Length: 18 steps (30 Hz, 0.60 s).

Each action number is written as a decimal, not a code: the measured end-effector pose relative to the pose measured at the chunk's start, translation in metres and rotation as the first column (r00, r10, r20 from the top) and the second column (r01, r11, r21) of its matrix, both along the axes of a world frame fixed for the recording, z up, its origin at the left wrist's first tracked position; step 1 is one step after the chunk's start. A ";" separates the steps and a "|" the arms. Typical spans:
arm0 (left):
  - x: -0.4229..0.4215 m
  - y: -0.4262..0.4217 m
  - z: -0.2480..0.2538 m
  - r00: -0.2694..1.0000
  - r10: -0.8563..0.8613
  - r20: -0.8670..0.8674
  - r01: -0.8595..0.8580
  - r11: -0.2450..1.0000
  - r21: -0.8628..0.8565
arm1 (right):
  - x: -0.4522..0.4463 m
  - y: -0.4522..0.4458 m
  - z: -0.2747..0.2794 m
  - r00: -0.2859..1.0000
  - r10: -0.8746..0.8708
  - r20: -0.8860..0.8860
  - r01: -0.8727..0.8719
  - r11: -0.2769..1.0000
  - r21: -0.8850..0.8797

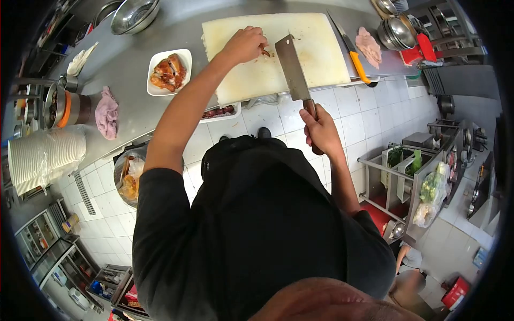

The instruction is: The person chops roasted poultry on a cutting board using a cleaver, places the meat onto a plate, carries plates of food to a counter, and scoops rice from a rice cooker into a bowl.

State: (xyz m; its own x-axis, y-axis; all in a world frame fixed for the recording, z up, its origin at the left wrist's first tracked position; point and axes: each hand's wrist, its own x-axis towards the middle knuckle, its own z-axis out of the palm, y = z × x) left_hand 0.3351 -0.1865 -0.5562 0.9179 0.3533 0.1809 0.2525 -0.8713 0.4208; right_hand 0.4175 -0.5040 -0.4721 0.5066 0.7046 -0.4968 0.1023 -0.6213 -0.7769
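A large white cutting board (316, 59) lies on the steel counter. My right hand (322, 128) is wrapped round the wooden handle of a cleaver (292, 67), whose broad blade reaches over the board. Above the board's left half, my left hand (247, 45) has its fingers bent together around a small brown piece (265, 52). Small dark crumbs lie between that hand and the blade. Left of the board, browned meat pieces (168, 73) fill a square white dish (152, 88).
Right of the board lie a yellow-handled knife (357, 65) and a pink cloth (368, 47). Metal bowls (396, 33) stand beyond. At left are another cloth (106, 113), a metal bowl (134, 16) and stacked white containers (45, 158). A person (411, 257) is at lower right.
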 end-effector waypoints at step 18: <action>0.013 -0.035 -0.023 0.984 0.149 0.098 -0.171 0.943 0.287 | 0.014 0.036 -0.057 0.951 0.138 0.277 -0.153 0.988 0.035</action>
